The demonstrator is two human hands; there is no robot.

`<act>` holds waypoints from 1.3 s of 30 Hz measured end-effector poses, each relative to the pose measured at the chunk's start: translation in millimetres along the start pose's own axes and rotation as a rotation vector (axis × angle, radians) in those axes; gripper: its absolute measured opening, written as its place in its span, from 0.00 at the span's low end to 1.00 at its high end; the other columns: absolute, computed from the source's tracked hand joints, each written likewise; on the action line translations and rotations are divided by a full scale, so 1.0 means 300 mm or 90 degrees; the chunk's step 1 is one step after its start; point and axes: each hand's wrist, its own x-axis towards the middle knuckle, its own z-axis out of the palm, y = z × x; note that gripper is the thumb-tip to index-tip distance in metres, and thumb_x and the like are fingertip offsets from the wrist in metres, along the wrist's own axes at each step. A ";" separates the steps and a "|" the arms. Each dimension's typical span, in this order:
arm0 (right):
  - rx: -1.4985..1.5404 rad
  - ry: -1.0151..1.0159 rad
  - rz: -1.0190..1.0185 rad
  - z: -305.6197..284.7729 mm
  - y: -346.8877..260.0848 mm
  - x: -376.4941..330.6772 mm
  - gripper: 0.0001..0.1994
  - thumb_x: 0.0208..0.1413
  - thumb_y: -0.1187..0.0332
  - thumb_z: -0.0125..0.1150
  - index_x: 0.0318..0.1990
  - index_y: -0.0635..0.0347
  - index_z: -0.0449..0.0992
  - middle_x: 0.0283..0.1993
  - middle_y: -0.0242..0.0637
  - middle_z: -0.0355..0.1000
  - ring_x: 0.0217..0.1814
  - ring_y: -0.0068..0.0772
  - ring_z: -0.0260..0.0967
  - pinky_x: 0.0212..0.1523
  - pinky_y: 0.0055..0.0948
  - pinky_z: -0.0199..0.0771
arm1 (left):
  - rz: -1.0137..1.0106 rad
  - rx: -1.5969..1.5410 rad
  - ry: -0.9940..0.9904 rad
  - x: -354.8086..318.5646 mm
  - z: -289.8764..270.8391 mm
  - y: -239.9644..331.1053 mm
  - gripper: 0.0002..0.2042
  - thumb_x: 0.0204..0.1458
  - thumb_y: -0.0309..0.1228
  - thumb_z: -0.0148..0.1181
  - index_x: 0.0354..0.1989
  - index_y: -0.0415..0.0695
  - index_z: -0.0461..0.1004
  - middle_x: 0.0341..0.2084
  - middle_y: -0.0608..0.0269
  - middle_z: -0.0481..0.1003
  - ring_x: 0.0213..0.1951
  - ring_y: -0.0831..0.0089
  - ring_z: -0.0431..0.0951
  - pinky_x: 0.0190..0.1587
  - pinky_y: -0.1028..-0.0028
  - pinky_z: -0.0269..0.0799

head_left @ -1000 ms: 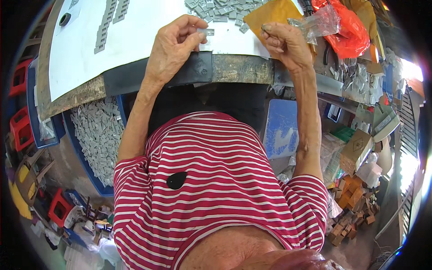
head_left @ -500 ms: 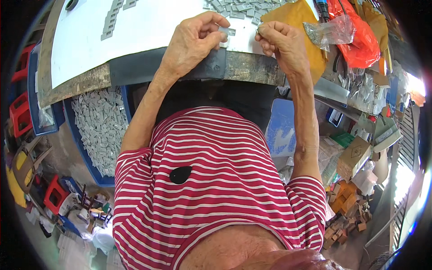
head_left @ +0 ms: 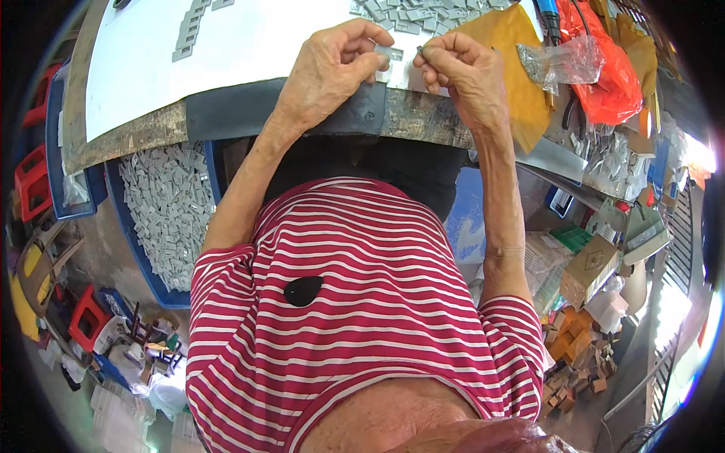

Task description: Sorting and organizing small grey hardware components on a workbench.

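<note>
Over the front part of the white-covered bench [head_left: 249, 45], my left hand [head_left: 326, 75] is closed, thumb and fingers pinching a small flat grey piece [head_left: 393, 53] with a slot in it. To its right, my right hand [head_left: 470, 79] makes a pinch on a tiny dark part [head_left: 420, 50], too small to name. A short gap separates the two fingertips. Beyond my hands is a heap of similar grey pieces [head_left: 411, 15]. More grey pieces lie overlapped in a line [head_left: 189, 34] at the far left.
A brown paper sheet or envelope [head_left: 521, 98], a clear bag of small metal parts [head_left: 563, 64] and a red plastic bag [head_left: 615, 94] are on the right. Below the bench's left edge, a blue bin [head_left: 136, 241] holds many grey pieces. Cartons [head_left: 589, 268] stand at the lower right.
My right hand has come a little left, bringing the tiny dark part closer to the grey piece. My left hand keeps its pinch, and the whole view has shifted slightly.
</note>
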 end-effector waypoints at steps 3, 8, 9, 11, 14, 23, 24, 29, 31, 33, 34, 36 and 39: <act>0.008 0.022 -0.013 -0.002 0.012 -0.003 0.05 0.47 0.74 0.56 0.29 0.68 0.72 0.23 0.36 0.71 0.18 0.17 0.64 0.20 0.15 0.65 | 0.005 0.010 -0.001 0.000 0.001 -0.003 0.11 0.49 0.27 0.53 0.41 0.39 0.70 0.24 0.65 0.74 0.25 0.83 0.71 0.30 0.85 0.68; 0.059 0.026 -0.026 0.003 0.020 -0.014 0.04 0.47 0.75 0.56 0.30 0.66 0.72 0.24 0.34 0.71 0.20 0.16 0.64 0.20 0.14 0.64 | 0.015 0.016 0.007 -0.003 0.003 -0.003 0.10 0.50 0.28 0.53 0.41 0.40 0.70 0.24 0.65 0.74 0.24 0.83 0.71 0.30 0.86 0.68; 0.059 0.027 -0.027 0.003 0.023 -0.016 0.04 0.47 0.75 0.56 0.30 0.66 0.72 0.24 0.34 0.71 0.20 0.16 0.64 0.20 0.14 0.64 | 0.015 0.017 0.007 -0.002 0.004 -0.004 0.10 0.50 0.28 0.53 0.41 0.40 0.70 0.24 0.65 0.74 0.24 0.83 0.71 0.30 0.86 0.68; 0.078 0.013 -0.045 0.003 0.033 -0.018 0.04 0.47 0.75 0.56 0.31 0.66 0.72 0.25 0.34 0.71 0.21 0.16 0.64 0.20 0.13 0.65 | 0.015 0.006 0.006 0.000 0.005 -0.008 0.11 0.49 0.28 0.54 0.41 0.40 0.70 0.23 0.66 0.74 0.25 0.83 0.72 0.30 0.86 0.69; 0.094 0.008 -0.062 0.014 0.040 -0.021 0.05 0.47 0.75 0.56 0.33 0.66 0.72 0.25 0.34 0.71 0.21 0.15 0.64 0.20 0.13 0.65 | 0.015 0.000 0.014 -0.004 0.008 -0.006 0.11 0.49 0.28 0.54 0.41 0.40 0.70 0.23 0.66 0.74 0.25 0.83 0.72 0.30 0.86 0.69; 0.059 0.024 -0.092 0.036 0.031 -0.038 0.07 0.49 0.75 0.54 0.34 0.70 0.72 0.24 0.35 0.70 0.20 0.18 0.64 0.21 0.14 0.65 | 0.014 -0.050 0.028 -0.005 0.006 -0.011 0.10 0.47 0.29 0.55 0.38 0.39 0.71 0.20 0.66 0.73 0.25 0.81 0.74 0.31 0.84 0.70; 0.058 0.024 -0.092 0.037 0.031 -0.038 0.07 0.49 0.75 0.54 0.34 0.70 0.72 0.24 0.35 0.70 0.20 0.18 0.64 0.21 0.14 0.65 | 0.015 -0.050 0.028 -0.006 0.007 -0.011 0.10 0.47 0.29 0.55 0.38 0.39 0.71 0.20 0.66 0.73 0.25 0.81 0.74 0.31 0.84 0.70; 0.095 0.042 -0.056 0.048 0.036 -0.038 0.07 0.50 0.73 0.55 0.33 0.70 0.72 0.24 0.34 0.69 0.18 0.17 0.62 0.18 0.14 0.62 | -0.022 -0.087 0.029 -0.007 0.008 -0.005 0.11 0.50 0.31 0.54 0.40 0.38 0.71 0.22 0.65 0.74 0.24 0.83 0.71 0.29 0.86 0.68; 0.133 0.035 -0.040 0.042 0.043 -0.035 0.07 0.50 0.73 0.55 0.33 0.70 0.72 0.23 0.33 0.69 0.18 0.16 0.61 0.17 0.14 0.60 | -0.019 -0.083 0.031 -0.006 0.009 0.011 0.11 0.50 0.32 0.54 0.37 0.38 0.72 0.20 0.65 0.73 0.22 0.83 0.71 0.28 0.85 0.68; 0.171 0.028 -0.024 0.038 0.046 -0.035 0.07 0.50 0.72 0.55 0.32 0.69 0.72 0.23 0.32 0.68 0.18 0.15 0.60 0.16 0.14 0.58 | -0.016 -0.079 0.032 -0.006 0.010 0.017 0.11 0.50 0.34 0.55 0.34 0.38 0.73 0.18 0.66 0.73 0.20 0.83 0.71 0.26 0.84 0.68; 0.195 0.026 -0.023 0.037 0.045 -0.036 0.07 0.51 0.72 0.55 0.32 0.69 0.72 0.23 0.32 0.68 0.17 0.14 0.59 0.16 0.14 0.56 | -0.018 -0.070 0.035 -0.005 0.011 0.017 0.11 0.50 0.34 0.55 0.33 0.39 0.73 0.18 0.66 0.73 0.19 0.84 0.70 0.25 0.84 0.67; 0.219 0.025 -0.023 0.034 0.046 -0.038 0.07 0.51 0.72 0.55 0.31 0.69 0.72 0.22 0.31 0.68 0.17 0.14 0.57 0.15 0.14 0.55 | -0.019 -0.061 0.038 -0.003 0.013 0.013 0.11 0.50 0.35 0.54 0.32 0.39 0.74 0.18 0.66 0.72 0.19 0.84 0.69 0.24 0.84 0.67; 0.233 0.024 -0.037 0.030 0.046 -0.042 0.07 0.50 0.72 0.55 0.31 0.69 0.71 0.22 0.32 0.68 0.17 0.14 0.57 0.15 0.13 0.55 | 0.035 0.011 0.056 0.001 0.019 0.000 0.11 0.50 0.35 0.54 0.32 0.40 0.74 0.18 0.66 0.72 0.18 0.84 0.68 0.24 0.85 0.66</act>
